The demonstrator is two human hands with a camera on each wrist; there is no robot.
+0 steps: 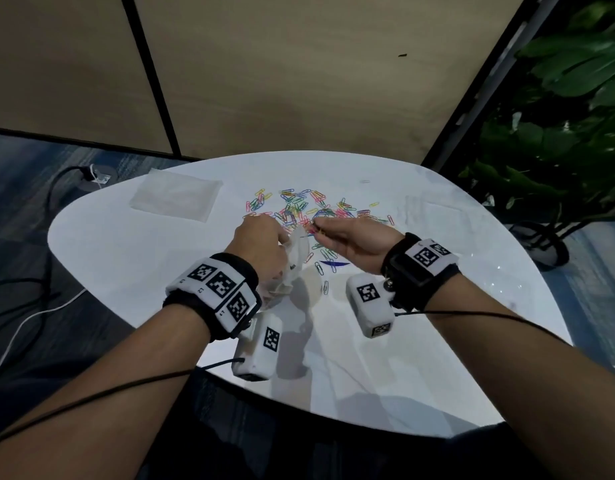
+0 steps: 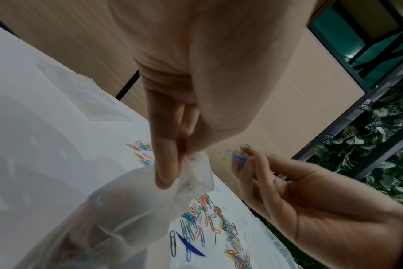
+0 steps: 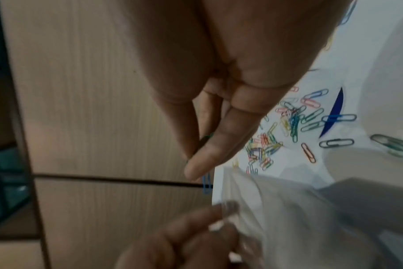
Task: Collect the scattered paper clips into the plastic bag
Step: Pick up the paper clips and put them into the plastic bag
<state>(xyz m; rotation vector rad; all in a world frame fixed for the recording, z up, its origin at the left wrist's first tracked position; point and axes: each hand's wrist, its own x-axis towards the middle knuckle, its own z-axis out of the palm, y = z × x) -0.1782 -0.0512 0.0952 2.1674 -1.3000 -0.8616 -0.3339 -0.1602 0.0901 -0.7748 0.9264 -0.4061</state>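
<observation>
The paper clips (image 1: 306,209) lie scattered mid-worktop (image 1: 126,244). At their 6 o'clock the left hand (image 1: 261,251) pinches the plastic bag (image 1: 297,252) by its rim, seemingly to keep its mouth open, while the right hand (image 1: 354,237) fingers (image 3: 209,151) pinch a few clips beside it.

- Both forearms are bare; no sleeves show in the head view.
- The left hand (image 1: 261,244), left of frame centre, has a black wrist strap carrying a white band with three black square-pattern markers.
- A white camera block with a marker hangs under each wrist.
- The right hand (image 1: 354,239) has a black strap with a white marker plate.
- A thin black cable runs along each forearm toward the lower frame edge.
</observation>
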